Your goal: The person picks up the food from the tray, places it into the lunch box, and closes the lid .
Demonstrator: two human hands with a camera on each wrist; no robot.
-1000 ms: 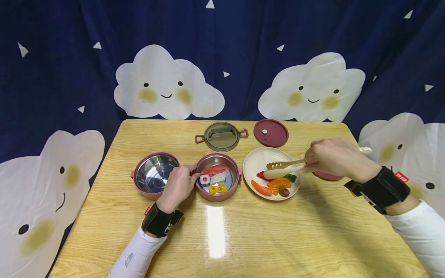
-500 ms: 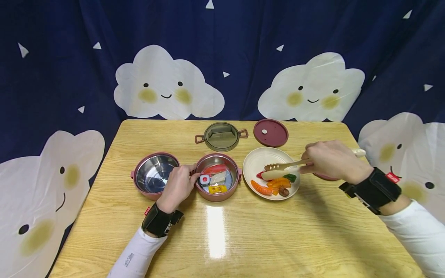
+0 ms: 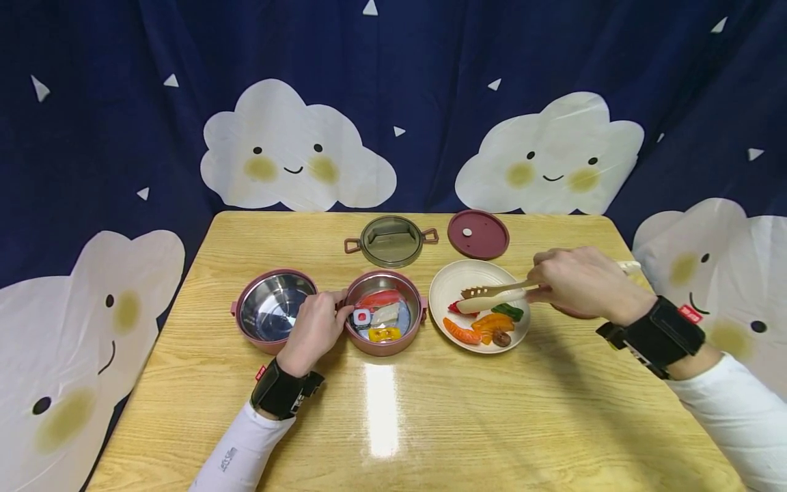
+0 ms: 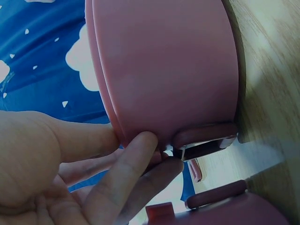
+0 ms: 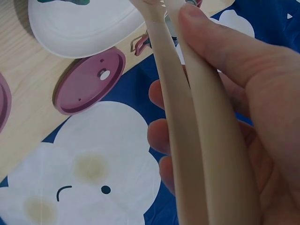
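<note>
My left hand (image 3: 312,331) pinches the rim of the middle pink pot (image 3: 382,348) beside its side handle (image 4: 206,136), thumb and fingers on either side of the wall. In the pot lie several toy foods, among them a sushi roll (image 3: 361,318) and a yellow piece (image 3: 384,334). My right hand (image 3: 578,283) grips beige tongs (image 3: 492,301) over the cream plate (image 3: 458,270). A small red toy food (image 3: 462,309) shows at their tips, partly covered by them. On the plate are an orange shrimp-like piece (image 3: 462,332), an orange pepper (image 3: 494,322), a green piece (image 3: 508,312) and a brown mushroom (image 3: 501,339).
Left of the middle pot stands a second pink pot (image 3: 270,314) with a bare steel inside. Behind are a clear lid (image 3: 391,242) with two handles and a maroon lid (image 3: 478,234). Another maroon disc (image 3: 574,313) lies partly under my right hand.
My right hand and the tongs have shifted a little to the left, and the red toy food with them. More of the green piece shows. My left hand has kept still on the pot.
</note>
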